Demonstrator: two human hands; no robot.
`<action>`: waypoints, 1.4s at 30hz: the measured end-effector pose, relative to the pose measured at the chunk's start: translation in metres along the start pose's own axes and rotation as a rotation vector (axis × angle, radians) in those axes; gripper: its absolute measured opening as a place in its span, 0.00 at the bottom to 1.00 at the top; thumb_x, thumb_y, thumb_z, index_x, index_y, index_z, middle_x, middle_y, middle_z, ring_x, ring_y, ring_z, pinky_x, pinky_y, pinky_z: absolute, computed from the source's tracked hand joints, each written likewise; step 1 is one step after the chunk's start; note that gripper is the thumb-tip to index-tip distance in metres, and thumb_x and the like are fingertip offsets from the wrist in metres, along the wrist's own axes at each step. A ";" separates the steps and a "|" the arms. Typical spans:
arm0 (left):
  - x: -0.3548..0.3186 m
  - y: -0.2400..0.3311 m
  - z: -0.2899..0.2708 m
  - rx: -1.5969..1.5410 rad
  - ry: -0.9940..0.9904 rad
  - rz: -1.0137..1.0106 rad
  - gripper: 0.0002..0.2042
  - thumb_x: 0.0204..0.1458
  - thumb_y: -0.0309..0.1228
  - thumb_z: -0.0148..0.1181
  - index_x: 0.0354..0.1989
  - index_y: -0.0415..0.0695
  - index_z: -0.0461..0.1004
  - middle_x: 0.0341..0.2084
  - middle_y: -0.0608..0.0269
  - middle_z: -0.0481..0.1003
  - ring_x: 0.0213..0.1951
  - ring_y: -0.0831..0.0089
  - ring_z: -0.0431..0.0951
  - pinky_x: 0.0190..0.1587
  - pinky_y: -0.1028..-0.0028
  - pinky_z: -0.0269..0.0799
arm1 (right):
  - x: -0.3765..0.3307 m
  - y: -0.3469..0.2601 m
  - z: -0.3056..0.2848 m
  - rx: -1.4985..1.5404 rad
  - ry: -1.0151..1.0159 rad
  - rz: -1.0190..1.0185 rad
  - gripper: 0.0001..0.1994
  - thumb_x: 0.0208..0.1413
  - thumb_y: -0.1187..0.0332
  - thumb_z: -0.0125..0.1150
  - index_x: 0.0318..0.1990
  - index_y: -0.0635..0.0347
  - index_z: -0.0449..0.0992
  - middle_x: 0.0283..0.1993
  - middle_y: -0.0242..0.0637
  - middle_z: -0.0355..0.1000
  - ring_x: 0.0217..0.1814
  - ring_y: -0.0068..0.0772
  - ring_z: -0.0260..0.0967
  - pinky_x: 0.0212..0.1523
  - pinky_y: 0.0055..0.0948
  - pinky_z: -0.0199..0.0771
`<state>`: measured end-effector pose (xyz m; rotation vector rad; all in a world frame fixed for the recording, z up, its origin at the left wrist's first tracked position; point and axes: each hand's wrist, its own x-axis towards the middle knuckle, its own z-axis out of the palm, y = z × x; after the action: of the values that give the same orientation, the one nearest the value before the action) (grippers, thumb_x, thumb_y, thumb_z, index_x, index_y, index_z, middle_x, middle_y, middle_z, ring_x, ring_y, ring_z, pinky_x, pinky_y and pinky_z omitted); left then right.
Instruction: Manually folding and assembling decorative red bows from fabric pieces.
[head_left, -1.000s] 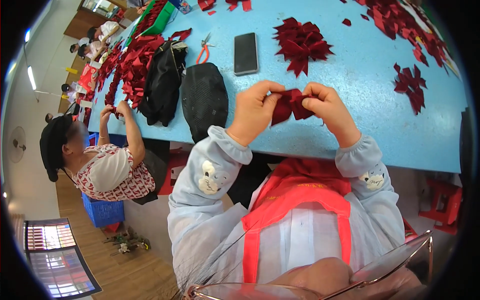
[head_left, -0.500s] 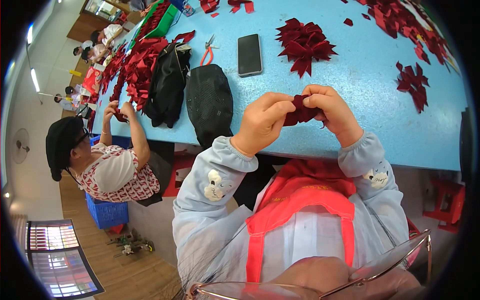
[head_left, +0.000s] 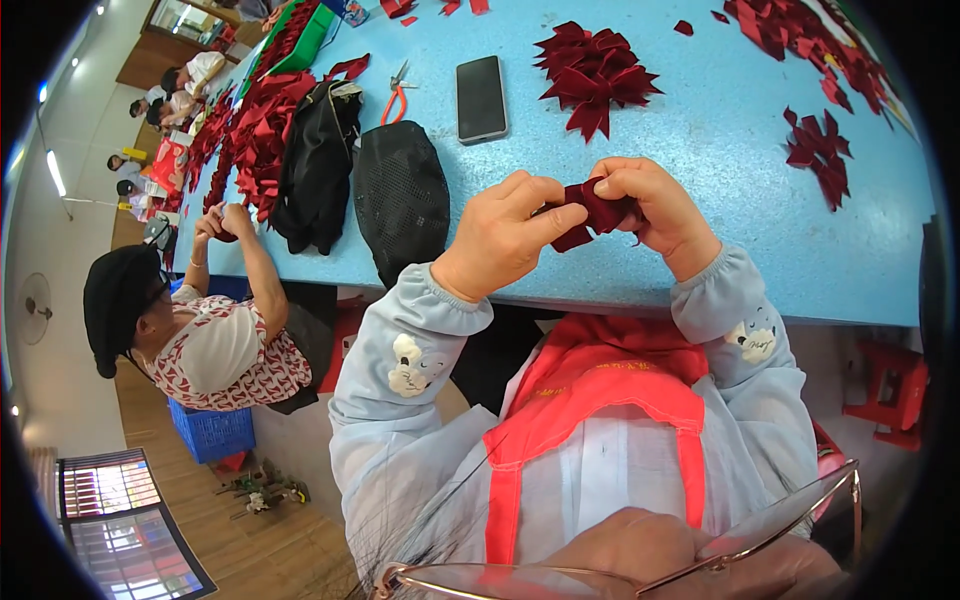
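Between my two hands, just above the near edge of the blue table (head_left: 700,120), is a dark red ribbon bow (head_left: 602,212). My left hand (head_left: 508,232) pinches its left end between thumb and fingers. The right side of the bow sits in the closed fingers of my right hand (head_left: 655,208), with the thumb pressed on top. Some of the ribbon is hidden behind my fingers. Beyond my hands lies a pile of dark red ribbon bows (head_left: 595,78).
A phone (head_left: 482,99), orange-handled snips (head_left: 396,98) and a black mesh pouch (head_left: 402,190) lie left of centre, beside a black bag (head_left: 318,165). More red ribbon pieces (head_left: 818,155) lie at right. A co-worker (head_left: 215,345) sits at left, hands at the table edge.
My left hand has shifted slightly left and down on the bow, and more of the ribbon now shows between my hands. The whole view has moved a little.
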<state>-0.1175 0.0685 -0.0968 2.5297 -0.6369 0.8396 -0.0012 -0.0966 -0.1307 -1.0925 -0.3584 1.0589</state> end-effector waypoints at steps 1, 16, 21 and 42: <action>0.000 -0.001 0.000 0.018 0.004 0.004 0.16 0.31 0.18 0.59 0.32 0.47 0.76 0.26 0.65 0.69 0.27 0.70 0.71 0.25 0.74 0.68 | 0.002 0.000 0.000 -0.002 -0.004 0.000 0.05 0.44 0.68 0.52 0.26 0.58 0.71 0.19 0.24 0.64 0.15 0.11 0.52 0.14 0.13 0.46; -0.002 -0.003 0.010 0.037 0.045 0.008 0.17 0.29 0.19 0.59 0.32 0.48 0.77 0.28 0.64 0.69 0.28 0.67 0.69 0.26 0.74 0.67 | 0.001 0.001 0.005 -0.044 0.042 -0.011 0.04 0.44 0.69 0.54 0.26 0.58 0.72 0.19 0.23 0.64 0.16 0.10 0.52 0.15 0.13 0.47; -0.004 0.000 0.015 -0.070 0.091 -0.086 0.16 0.32 0.16 0.58 0.32 0.47 0.76 0.32 0.61 0.70 0.33 0.63 0.69 0.31 0.72 0.68 | 0.000 0.002 0.002 -0.128 -0.012 0.005 0.05 0.44 0.69 0.54 0.26 0.59 0.73 0.19 0.23 0.64 0.17 0.10 0.53 0.16 0.12 0.47; -0.022 0.014 0.034 -0.328 0.065 -0.390 0.11 0.43 0.13 0.53 0.34 0.39 0.73 0.35 0.56 0.72 0.34 0.65 0.75 0.35 0.75 0.72 | -0.007 0.016 -0.017 -0.084 -0.143 -0.014 0.11 0.47 0.69 0.49 0.37 0.64 0.74 0.24 0.26 0.68 0.20 0.13 0.57 0.19 0.13 0.54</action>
<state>-0.1250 0.0464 -0.1328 2.2140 -0.2223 0.6159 -0.0009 -0.1109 -0.1505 -1.0901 -0.5283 1.1211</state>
